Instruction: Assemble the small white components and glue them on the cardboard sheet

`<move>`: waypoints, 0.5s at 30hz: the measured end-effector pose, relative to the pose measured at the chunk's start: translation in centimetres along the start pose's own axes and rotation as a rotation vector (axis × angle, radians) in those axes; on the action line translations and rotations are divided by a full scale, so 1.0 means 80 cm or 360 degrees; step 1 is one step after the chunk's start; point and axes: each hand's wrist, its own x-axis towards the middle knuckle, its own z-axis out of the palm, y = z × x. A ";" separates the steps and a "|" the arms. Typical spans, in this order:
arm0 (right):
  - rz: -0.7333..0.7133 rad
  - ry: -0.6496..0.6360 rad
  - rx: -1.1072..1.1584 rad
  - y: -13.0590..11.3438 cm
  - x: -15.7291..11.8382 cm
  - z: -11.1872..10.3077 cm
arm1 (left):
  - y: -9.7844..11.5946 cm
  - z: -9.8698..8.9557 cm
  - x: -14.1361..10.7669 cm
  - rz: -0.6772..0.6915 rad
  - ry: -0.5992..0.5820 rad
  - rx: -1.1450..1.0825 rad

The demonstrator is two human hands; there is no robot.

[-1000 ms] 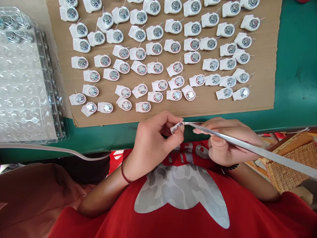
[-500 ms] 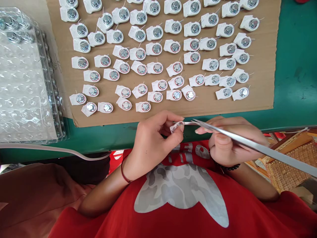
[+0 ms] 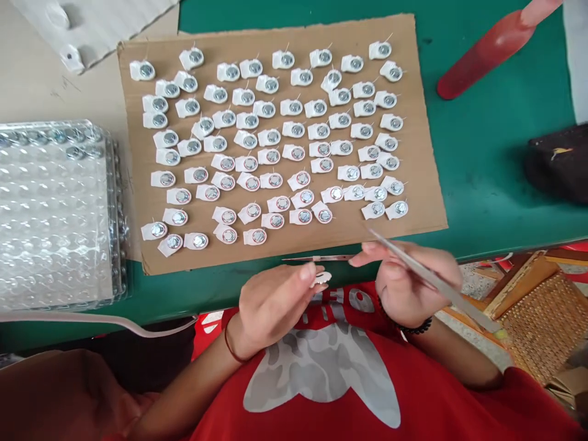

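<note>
My left hand (image 3: 271, 303) is closed, thumb against fingers, on a small white part (image 3: 323, 278) with a scalloped edge; the fingers hide some of it. My right hand (image 3: 413, 282) is closed round silver tweezers (image 3: 427, 275), whose tips point up and left toward the cardboard. A second thin, pointed metal tool (image 3: 316, 258) reaches left from the right fingertips, just above the left thumb; its kind is unclear. Beyond both hands lies a brown cardboard sheet (image 3: 390, 245) with rows of small white parts (image 3: 255, 236), each carrying a round silver disc and many showing a thin wire.
Clear plastic blister trays (image 3: 50, 214) are stacked at left, with silver pieces in the top row. A red bottle (image 3: 487, 55) stands on the green table (image 3: 478, 153) at upper right, near a dark pouch (image 3: 560, 162). A pale cable (image 3: 114, 320) crosses the lower left.
The view has shifted, showing more of the table and the red bottle. My left hand has turned its white part, and the thin tool now stands apart from it, above the thumb.
</note>
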 end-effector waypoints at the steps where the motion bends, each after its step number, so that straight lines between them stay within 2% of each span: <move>1: 0.0001 -0.0016 0.0073 -0.001 -0.002 0.001 | -0.002 -0.002 -0.001 0.0100 -0.0021 0.0023; 5: -0.0117 0.0130 0.0352 0.001 -0.004 0.009 | -0.008 -0.010 -0.003 0.0258 -0.0091 -0.0021; 10: -0.0017 0.0109 0.0654 0.000 0.002 0.014 | -0.008 -0.019 -0.001 0.0128 -0.0125 -0.0072; 14: 0.0056 0.0114 0.0523 -0.005 0.003 0.014 | -0.001 -0.018 0.005 0.0020 -0.0076 -0.0046; 15: 0.0077 0.0090 0.0461 -0.006 0.003 0.013 | 0.003 -0.016 0.009 -0.0063 -0.0059 -0.0043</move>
